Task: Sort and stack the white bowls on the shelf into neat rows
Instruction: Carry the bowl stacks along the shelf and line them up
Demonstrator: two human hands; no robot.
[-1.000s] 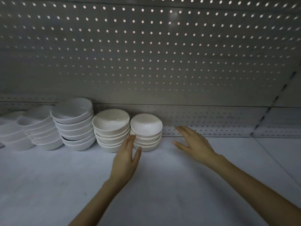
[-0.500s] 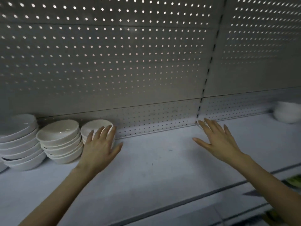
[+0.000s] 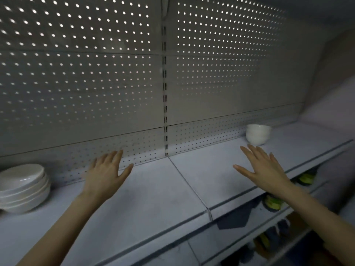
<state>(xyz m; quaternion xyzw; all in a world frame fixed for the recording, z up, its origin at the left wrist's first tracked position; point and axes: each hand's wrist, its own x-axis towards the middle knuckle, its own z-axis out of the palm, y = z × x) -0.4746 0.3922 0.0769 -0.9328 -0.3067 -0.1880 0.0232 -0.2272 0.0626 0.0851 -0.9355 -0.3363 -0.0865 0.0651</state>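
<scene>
Here, round glossy bowls (image 3: 23, 187), perforated panel (image 3: 76, 83)

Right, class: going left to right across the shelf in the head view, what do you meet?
Bowl stack → left hand → post → right hand.

Hands: two, left hand (image 3: 107, 176) and right hand (image 3: 264, 169). Stacks of round white ceramic bowls: two. First stack (image 3: 24, 187), left of the left hand: four bowls countable, cut by the frame edge. Second stack (image 3: 257, 134), beyond the right hand: about three, blurred. Grey perforated metal back panels (image 3: 76, 83): two. Pale shelf boards (image 3: 153, 198): two, butted between the hands.
</scene>
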